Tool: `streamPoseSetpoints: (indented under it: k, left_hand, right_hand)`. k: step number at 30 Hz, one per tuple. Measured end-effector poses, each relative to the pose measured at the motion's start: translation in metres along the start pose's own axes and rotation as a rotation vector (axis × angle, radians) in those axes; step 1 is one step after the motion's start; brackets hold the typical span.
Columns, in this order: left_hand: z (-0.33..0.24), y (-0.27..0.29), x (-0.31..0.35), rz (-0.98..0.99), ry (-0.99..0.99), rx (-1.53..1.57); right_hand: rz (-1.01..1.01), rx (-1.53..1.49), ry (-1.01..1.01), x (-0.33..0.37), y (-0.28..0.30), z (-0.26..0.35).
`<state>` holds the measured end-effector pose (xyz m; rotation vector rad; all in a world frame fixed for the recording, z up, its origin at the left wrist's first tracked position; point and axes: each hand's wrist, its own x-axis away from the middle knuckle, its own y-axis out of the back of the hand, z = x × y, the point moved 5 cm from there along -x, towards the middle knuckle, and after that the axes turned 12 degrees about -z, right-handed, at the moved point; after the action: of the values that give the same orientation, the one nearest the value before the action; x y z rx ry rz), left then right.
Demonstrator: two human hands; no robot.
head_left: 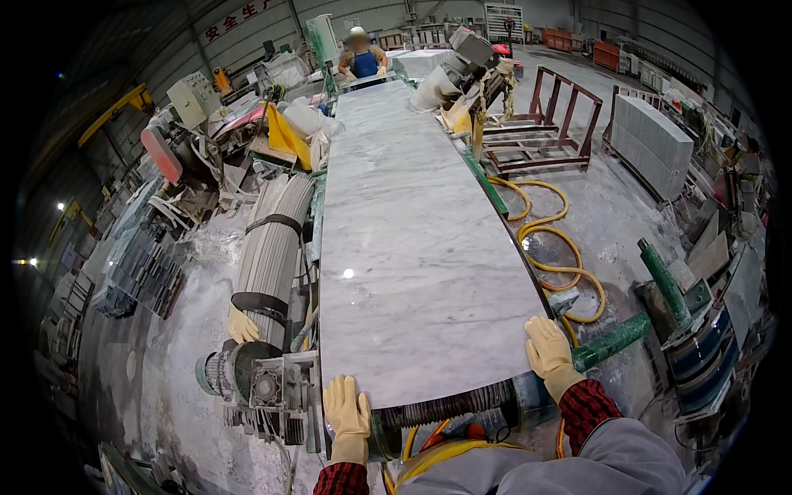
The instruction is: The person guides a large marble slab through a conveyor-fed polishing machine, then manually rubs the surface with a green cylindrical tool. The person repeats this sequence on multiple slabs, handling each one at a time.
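A long polished white marble slab with grey veins stretches away from me on a roller bed. My left hand, in a cream rubber glove, lies flat against the slab's near left corner, fingers pointing forward. At the near right corner, my right hand, gloved alike, rests on the edge with its fingers stretched out. Neither hand is wrapped round anything. Just under the slab's near edge runs a dark ribbed roller. Beyond the far end stands a person in a blue apron, gloved hands near the slab.
Left of the slab sit a motor with gearbox, a strapped ribbed cover and a loose cream glove. To the right, a yellow hose coils on the floor beside a green post. Farther off stand a metal rack and stacked slabs.
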<state>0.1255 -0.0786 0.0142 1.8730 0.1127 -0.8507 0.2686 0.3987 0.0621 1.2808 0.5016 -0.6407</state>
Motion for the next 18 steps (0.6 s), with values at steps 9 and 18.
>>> streamPoseSetpoints:
  k: [9,18]
  left_hand:
    - [-0.001,0.003,0.004,-0.035,-0.036,-0.026]
    - [-0.004,0.005,0.006,-0.026,-0.026,-0.016]
  right_hand:
    - [-0.009,-0.006,0.01,0.004,0.001,0.0]
    - [-0.001,-0.026,-0.032,0.008,0.003,-0.001]
